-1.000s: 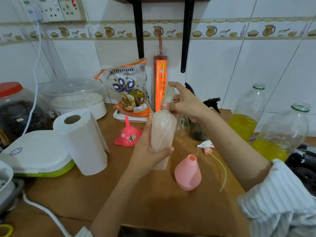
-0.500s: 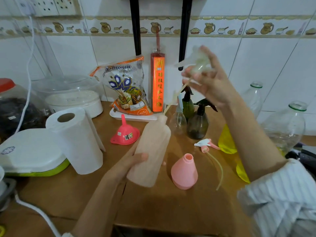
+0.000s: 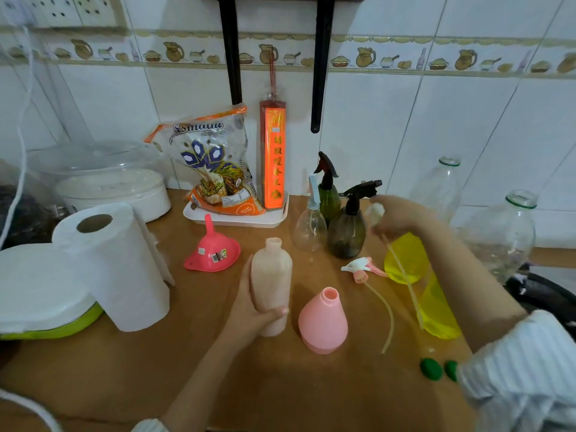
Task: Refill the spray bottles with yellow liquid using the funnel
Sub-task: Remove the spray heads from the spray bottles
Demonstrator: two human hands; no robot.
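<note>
Since 0.5 s earlier the right hand (image 3: 397,218) had dropped from head height to the back of the table (image 3: 280,385), fingers pinched round the removed spray head (image 3: 375,211), its dip tube trailing down. The left hand (image 3: 254,310) gripped the frosted bottle (image 3: 271,282), now upright on the table with its neck open. The pink bottle (image 3: 322,322) stood just beside it, also uncapped. The funnel (image 3: 213,252) lay upside down near the left, untouched. Judgement: 2 bottles ready; funnel placement next.
</note>
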